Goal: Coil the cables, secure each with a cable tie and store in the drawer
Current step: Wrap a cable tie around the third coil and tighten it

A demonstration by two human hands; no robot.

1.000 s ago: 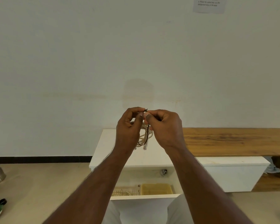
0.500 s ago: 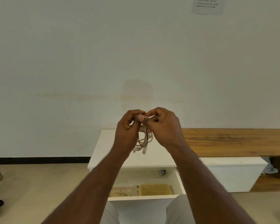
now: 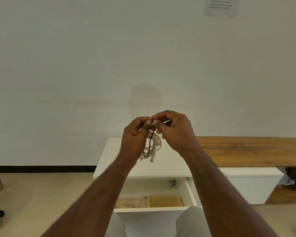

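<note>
Hands (image 3: pixel 159 132) pinching tie (image 3: pixel 149 144) (coil (image 3: pixel 156 142) dangling)

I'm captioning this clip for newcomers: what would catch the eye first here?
Two hands, left and right, meet mid-frame, pinching a dark tie looped round a coiled white cable that hangs below them. Beneath, an open white drawer holds a yellow tray. A wooden bench runs off to the right.
</note>
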